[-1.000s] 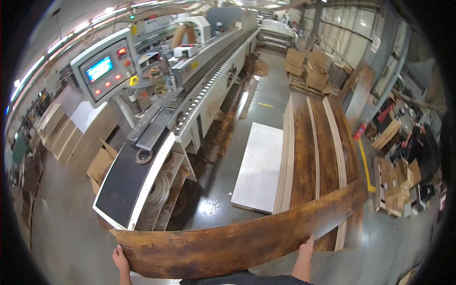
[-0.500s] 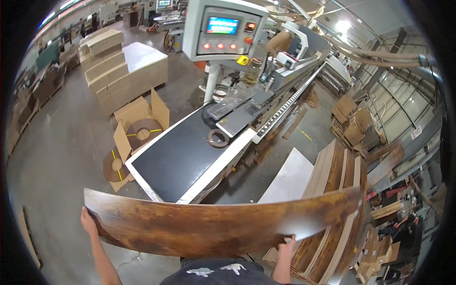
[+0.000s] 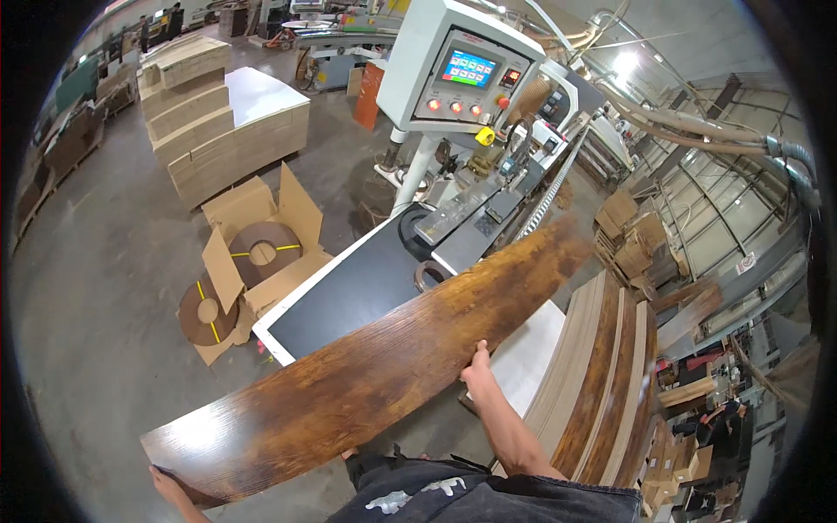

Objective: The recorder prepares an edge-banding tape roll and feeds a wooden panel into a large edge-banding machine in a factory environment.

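I hold a long dark-brown wood-grain panel (image 3: 375, 370) slanted from lower left to upper right. My left hand (image 3: 170, 485) grips its near left end at the bottom of the view. My right hand (image 3: 479, 373) grips its right long edge about halfway along. The panel's far end reaches over the black infeed table (image 3: 344, 296) of a long grey machine (image 3: 488, 205) that carries a white control panel with a screen (image 3: 466, 74).
A stack of long wood panels (image 3: 602, 383) and a white board (image 3: 527, 357) lie to my right. An open cardboard box with a brown tape roll (image 3: 261, 248) and a second roll (image 3: 207, 311) sit on the floor at left. Stacked boards (image 3: 218, 113) stand farther back left.
The panel has swung from lying across my view to a slant, its far end now over the machine's table. My right hand has moved up along its edge; the view has turned right.
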The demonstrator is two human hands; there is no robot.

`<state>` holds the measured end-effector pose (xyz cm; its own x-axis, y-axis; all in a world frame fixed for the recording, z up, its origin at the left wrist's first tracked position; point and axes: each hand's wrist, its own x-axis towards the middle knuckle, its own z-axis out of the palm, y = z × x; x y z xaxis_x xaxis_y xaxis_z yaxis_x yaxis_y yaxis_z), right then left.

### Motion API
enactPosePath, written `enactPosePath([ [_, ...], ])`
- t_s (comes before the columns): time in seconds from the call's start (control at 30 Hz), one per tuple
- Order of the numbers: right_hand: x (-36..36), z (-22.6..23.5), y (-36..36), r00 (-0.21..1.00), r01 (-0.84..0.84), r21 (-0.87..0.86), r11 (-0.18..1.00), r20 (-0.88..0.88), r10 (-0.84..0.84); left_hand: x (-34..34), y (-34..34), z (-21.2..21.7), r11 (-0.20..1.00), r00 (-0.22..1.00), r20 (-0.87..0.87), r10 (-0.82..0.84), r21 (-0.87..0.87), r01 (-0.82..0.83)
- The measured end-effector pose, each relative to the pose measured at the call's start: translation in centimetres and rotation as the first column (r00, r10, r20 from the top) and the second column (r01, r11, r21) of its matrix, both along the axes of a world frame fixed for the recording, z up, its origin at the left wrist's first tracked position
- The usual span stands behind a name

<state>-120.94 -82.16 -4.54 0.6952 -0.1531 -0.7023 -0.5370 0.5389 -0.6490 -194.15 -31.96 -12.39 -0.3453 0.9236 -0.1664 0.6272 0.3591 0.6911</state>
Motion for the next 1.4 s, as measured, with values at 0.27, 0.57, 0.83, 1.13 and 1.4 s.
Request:
enactPosePath([
  [0.27,-1.3,1.8,7.2,0.998,-0.032,-0.023,0.999,-0.061,0.03,1.1,-3.3,-1.6,0.993,0.769,-0.631,0.106,0.104,-0.051],
  [0.57,-7.2,-0.6,4.8,0.744,-0.605,0.311,0.733,-0.109,0.659,32.1,-32.8,0.4,0.988,0.85,0.503,0.154,-0.059,-0.144],
  [0.83,2.0,1.0,-2.1,0.691,-0.67,0.449,0.591,0.085,0.718,55.2,-42.4,6.3,0.803,-0.133,0.8,0.586,-0.55,0.23],
  [1.13,34.9,4.7,-16.6,0.925,-0.21,-0.022,0.977,0.318,0.206,51.4,-38.5,-1.7,0.85,0.062,0.861,0.504,-0.482,-0.211],
  [1.4,37.5,3.1,-12.5,0.885,-0.059,-0.632,0.773,0.325,0.334,53.3,-40.2,4.4,0.836,-0.038,0.881,0.472,-0.461,-0.297],
])
